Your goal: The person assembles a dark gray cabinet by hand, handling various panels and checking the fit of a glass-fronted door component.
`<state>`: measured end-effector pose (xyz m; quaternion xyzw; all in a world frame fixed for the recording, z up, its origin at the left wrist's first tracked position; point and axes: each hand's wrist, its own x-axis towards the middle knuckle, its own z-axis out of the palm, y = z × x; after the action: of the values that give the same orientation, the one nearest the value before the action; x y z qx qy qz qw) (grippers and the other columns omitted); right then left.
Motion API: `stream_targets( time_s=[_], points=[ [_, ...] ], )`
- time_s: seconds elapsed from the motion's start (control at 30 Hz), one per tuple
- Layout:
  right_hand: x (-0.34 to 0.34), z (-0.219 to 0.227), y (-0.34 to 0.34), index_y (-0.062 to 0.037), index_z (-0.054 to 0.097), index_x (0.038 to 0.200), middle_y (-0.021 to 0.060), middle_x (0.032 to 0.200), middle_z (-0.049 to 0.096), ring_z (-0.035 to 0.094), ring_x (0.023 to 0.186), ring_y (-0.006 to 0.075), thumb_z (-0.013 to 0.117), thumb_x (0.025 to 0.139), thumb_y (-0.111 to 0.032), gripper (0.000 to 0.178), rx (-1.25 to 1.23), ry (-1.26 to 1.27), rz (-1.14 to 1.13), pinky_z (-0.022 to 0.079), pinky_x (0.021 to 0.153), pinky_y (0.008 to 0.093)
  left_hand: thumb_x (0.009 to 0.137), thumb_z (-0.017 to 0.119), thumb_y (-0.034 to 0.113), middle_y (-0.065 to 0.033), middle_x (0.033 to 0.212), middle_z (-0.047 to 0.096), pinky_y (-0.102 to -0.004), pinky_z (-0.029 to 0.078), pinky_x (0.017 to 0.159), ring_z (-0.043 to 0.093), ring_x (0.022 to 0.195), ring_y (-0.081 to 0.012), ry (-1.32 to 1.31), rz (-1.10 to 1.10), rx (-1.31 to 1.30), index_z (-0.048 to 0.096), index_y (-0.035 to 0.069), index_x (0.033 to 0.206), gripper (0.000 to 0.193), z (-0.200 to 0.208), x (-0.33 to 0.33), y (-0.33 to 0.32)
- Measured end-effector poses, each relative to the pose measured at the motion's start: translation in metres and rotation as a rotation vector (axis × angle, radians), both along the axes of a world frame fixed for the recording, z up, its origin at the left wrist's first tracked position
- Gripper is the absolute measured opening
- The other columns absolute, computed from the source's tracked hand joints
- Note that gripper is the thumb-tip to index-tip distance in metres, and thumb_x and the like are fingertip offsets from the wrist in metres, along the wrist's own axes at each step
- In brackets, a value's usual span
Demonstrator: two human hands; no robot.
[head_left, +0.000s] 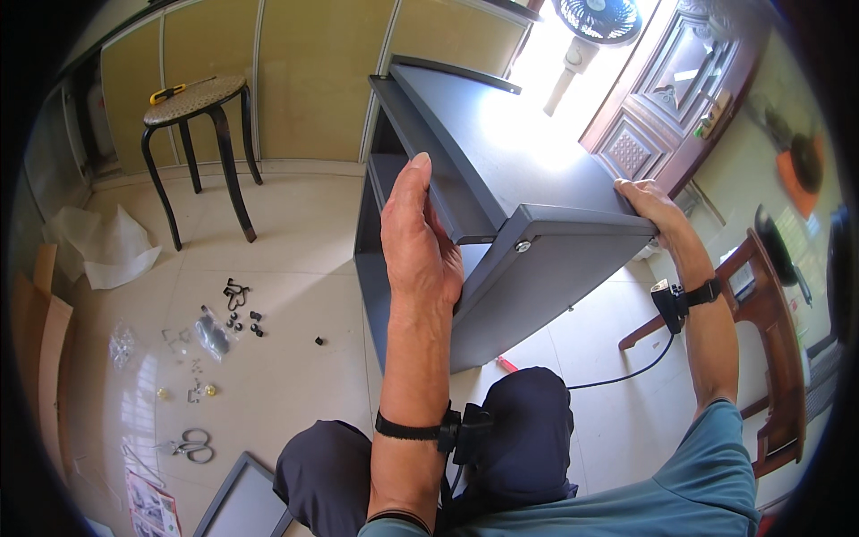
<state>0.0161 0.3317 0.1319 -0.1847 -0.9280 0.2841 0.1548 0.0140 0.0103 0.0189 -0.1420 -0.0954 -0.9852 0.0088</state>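
A dark grey, flat-panelled metal cabinet (501,224) is tilting on the pale tiled floor (295,259) just in front of the person's knees. The left hand (416,237) is pressing flat against the cabinet's left side, fingers stretched upward and open rather than curled. The right hand (651,206) is gripping the far right corner, fingers wrapping the edge. Holding both sides evenly looks wise — the panels could slip. Small black fittings and clear plastic bags (228,318) are lying scattered on the floor to the left, with grey scissors (190,444) nearer the person. Further back, a black-legged round stool (199,116) is standing — a fan (595,20) behind the cabinet.
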Motion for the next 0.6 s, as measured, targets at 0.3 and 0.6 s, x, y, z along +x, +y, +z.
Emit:
stream_targets(
  time_s=[0.3,0.6],
  points=[
    [0.004,0.005,-0.004,0.003,0.065,0.096,0.008,0.082,0.064,0.06,0.063,0.0122,0.055,0.089,-0.044,0.049,0.075,-0.061,-0.036,0.047,0.055,0.026,0.095,0.053,0.023,-0.0072,0.098,0.067,-0.031,0.056,0.076,0.067,0.086,-0.0177,-0.02,0.008,-0.005,0.06,0.001,0.107,0.026,-0.001,0.001,0.001],
    [0.02,0.018,-0.033,0.007,0.056,0.116,0.0162,0.129,0.044,0.054,0.107,0.0219,0.057,0.087,-0.049,0.063,0.022,-0.159,0.036,0.047,0.084,0.0305,0.094,0.054,0.021,-0.0072,0.096,0.068,-0.0311,0.055,0.078,0.067,0.086,-0.0182,-0.066,0.017,0.021,0.062,0.001,0.102,0.023,-0.004,-0.001,0.0]
  ],
)
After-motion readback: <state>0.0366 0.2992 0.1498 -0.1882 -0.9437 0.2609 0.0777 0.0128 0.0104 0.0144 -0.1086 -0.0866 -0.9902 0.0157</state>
